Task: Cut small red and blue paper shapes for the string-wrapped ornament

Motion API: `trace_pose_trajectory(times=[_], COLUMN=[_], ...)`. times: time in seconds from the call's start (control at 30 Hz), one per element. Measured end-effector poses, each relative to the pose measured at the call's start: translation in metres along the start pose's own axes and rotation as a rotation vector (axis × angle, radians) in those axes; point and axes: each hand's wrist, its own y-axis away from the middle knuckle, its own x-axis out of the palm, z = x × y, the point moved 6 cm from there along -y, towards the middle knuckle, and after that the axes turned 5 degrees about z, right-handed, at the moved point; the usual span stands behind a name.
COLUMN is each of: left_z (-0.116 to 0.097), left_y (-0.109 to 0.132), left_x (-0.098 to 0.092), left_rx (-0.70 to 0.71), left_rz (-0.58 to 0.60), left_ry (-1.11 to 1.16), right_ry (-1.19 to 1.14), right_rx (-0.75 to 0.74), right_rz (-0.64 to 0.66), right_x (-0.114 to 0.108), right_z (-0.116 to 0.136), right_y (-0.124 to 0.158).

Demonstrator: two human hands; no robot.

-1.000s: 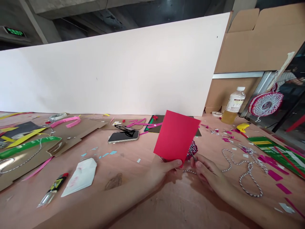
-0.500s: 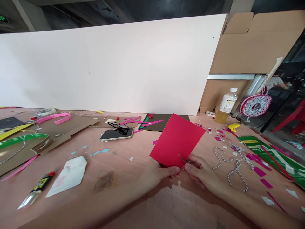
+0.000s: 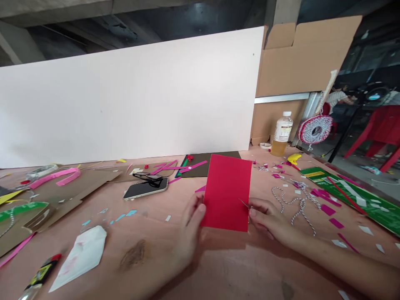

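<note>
A sheet of red paper [image 3: 227,187] stands nearly upright in front of me, above the table. My left hand [image 3: 194,214] grips its lower left edge, thumb in front and some fingers hidden behind. At the lower right edge, my right hand [image 3: 265,216] is closed on what looks like a pair of small scissors [image 3: 244,203]. Their thin dark tip points up and left across the front of the sheet; the handles are mostly hidden by my fingers.
Behind the table stands a white board [image 3: 140,100]. A phone [image 3: 145,188] with glasses lies left of the paper. To the right are a bottle [image 3: 282,135], striped cord [image 3: 302,204], magenta scraps and a green sheet [image 3: 350,196]. A brush [image 3: 42,273] lies front left.
The red paper has turned from a slant to nearly upright. My left hand has shifted from its bottom corner to the left edge, and my hands are farther apart. The view has swung right.
</note>
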Motion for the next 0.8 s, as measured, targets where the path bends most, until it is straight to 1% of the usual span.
trace_pose_trajectory(times=[0.07, 0.1, 0.13, 0.17, 0.23, 0.27, 0.33, 0.57, 0.67, 0.8], left_z=[-0.011, -0.012, -0.009, -0.002, 0.014, 0.02, 0.027, 0.024, 0.025, 0.026], left_y=[-0.007, -0.01, -0.012, -0.013, -0.012, -0.011, -0.009, -0.009, -0.011, -0.014], left_x=[-0.003, -0.004, -0.004, -0.003, -0.003, -0.003, -0.001, 0.005, 0.004, 0.001], left_rx=[0.112, 0.125, 0.096, 0.029, -0.136, -0.19, -0.234, -0.199, -0.205, -0.216], left_rz=[0.076, 0.124, 0.176, 0.224, 0.283, 0.3, 0.319, 0.303, 0.295, 0.322], left_ry=[-0.035, -0.07, -0.113, -0.159, -0.231, -0.258, -0.278, -0.169, -0.147, -0.176], right_ry=[0.053, 0.077, 0.096, 0.107, 0.124, 0.132, 0.147, 0.142, 0.124, 0.085], right_rx=[-0.027, -0.041, -0.047, -0.052, -0.053, -0.054, -0.06, -0.039, -0.048, -0.054], right_rz=[-0.01, -0.016, -0.019, -0.01, 0.031, 0.049, 0.071, 0.053, 0.089, 0.157], right_x=[-0.006, -0.008, -0.009, -0.009, -0.007, -0.006, -0.005, -0.007, -0.006, -0.003], right_z=[0.001, 0.002, 0.001, 0.001, -0.002, -0.003, -0.004, -0.001, 0.0, -0.001], right_y=[-0.001, -0.002, -0.004, -0.005, -0.007, -0.007, -0.008, -0.006, -0.005, -0.006])
